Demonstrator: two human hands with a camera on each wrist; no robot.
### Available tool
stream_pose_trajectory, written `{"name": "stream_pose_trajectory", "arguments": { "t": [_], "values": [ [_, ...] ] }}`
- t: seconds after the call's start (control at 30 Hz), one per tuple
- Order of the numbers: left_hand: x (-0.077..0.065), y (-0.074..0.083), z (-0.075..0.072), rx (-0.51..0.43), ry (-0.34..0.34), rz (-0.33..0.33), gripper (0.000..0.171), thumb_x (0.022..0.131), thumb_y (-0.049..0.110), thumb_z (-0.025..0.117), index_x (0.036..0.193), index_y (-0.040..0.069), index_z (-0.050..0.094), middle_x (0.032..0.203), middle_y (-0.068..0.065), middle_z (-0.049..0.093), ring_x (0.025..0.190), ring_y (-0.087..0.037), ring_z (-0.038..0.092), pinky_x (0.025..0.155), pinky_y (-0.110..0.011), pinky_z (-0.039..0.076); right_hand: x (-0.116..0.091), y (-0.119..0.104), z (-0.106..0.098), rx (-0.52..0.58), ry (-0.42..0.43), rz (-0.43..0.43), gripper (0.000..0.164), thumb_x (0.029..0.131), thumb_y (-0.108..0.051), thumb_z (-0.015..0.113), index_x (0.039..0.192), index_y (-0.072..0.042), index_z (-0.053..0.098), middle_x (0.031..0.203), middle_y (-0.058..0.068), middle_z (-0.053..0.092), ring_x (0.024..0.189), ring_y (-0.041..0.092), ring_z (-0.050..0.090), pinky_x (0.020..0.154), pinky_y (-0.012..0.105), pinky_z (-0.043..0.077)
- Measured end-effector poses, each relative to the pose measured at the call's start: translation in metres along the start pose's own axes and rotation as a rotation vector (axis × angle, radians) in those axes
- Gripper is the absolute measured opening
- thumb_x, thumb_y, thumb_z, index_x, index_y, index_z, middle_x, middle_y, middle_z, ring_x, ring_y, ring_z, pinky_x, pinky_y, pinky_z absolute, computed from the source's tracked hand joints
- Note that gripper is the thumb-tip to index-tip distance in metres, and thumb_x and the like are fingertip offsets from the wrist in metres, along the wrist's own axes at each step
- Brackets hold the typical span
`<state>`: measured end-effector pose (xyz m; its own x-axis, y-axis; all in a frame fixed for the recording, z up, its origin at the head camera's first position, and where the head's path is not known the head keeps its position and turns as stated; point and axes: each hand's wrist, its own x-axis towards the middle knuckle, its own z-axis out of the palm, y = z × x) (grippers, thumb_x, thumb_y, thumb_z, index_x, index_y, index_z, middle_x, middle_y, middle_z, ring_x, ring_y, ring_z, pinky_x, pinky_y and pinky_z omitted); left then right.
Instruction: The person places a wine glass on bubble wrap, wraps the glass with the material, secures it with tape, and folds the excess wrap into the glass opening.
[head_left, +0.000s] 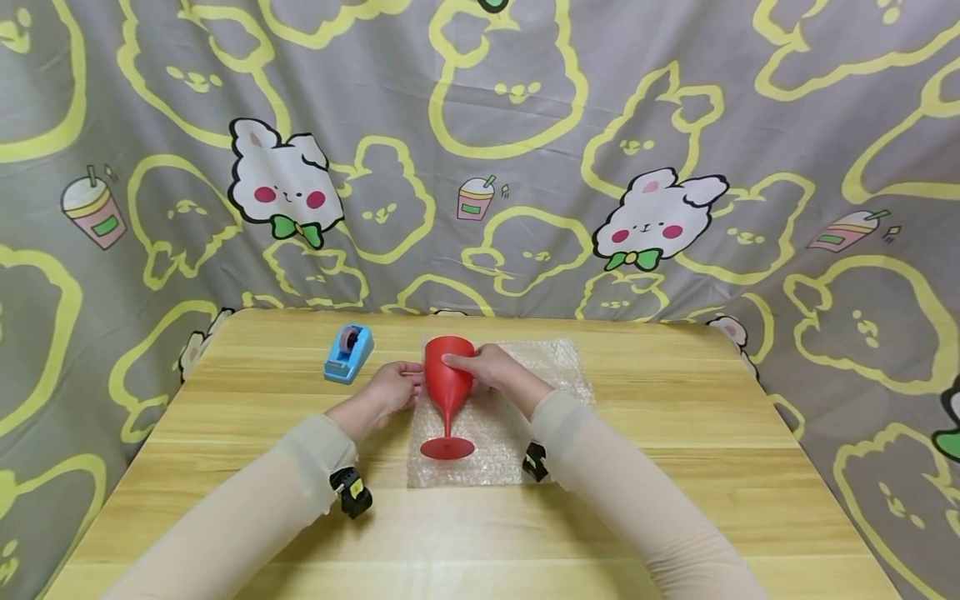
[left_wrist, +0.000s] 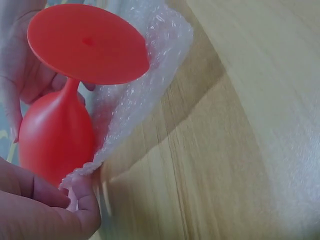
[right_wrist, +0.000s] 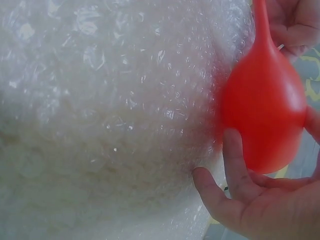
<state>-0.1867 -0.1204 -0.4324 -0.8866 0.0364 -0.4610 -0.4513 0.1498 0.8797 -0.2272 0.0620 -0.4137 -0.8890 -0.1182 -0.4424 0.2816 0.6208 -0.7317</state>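
Observation:
A red goblet (head_left: 447,385) lies over the left part of a sheet of bubble wrap (head_left: 501,454), its round foot toward the person. My right hand (head_left: 501,373) grips the bowl from the right, thumb across its top; in the right wrist view its fingers (right_wrist: 234,157) curl along the bowl beside the wrap. At the bowl's left side is my left hand (head_left: 384,395). The left wrist view shows that hand's thumb and fingers pinching the lifted edge of the wrap (left_wrist: 131,112), close against the goblet (left_wrist: 56,132).
A blue tape dispenser (head_left: 348,354) with a roll in it stands on the wooden table (head_left: 675,467), left of and behind the left hand. Behind the table hangs a grey curtain (head_left: 517,192) with cartoon animals. Each wrist carries a small black camera.

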Motion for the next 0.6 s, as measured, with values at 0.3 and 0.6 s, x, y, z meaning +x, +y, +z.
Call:
{"name": "stream_pose_trajectory", "arguments": {
  "t": [0.3, 0.6],
  "values": [
    [-0.0059, -0.0011, 0.0046, 0.000, 0.034, 0.074, 0.055, 0.087, -0.021, 0.035, 0.138, -0.007, 0.050, 0.128, -0.023, 0.057, 0.100, -0.026, 0.056, 0.080, -0.027, 0.053, 0.0011, 0.0002, 0.0008, 0.044, 0.070, 0.013, 0.046, 0.083, -0.047, 0.080, 0.081, -0.006, 0.059, 0.068, 0.003, 0.050, 0.067, 0.022, 0.051, 0.064, 0.038, 0.047],
    [-0.0094, -0.0002, 0.0087, -0.041, 0.065, 0.094, 0.056, 0.087, -0.020, 0.036, 0.139, -0.005, 0.051, 0.130, -0.022, 0.057, 0.093, -0.021, 0.057, 0.076, -0.023, 0.054, -0.0008, 0.0054, -0.0068, 0.067, 0.054, -0.106, 0.051, 0.085, -0.037, 0.080, 0.055, -0.013, 0.046, 0.050, -0.002, 0.043, 0.051, 0.014, 0.042, 0.053, 0.029, 0.037]
  ]
}}
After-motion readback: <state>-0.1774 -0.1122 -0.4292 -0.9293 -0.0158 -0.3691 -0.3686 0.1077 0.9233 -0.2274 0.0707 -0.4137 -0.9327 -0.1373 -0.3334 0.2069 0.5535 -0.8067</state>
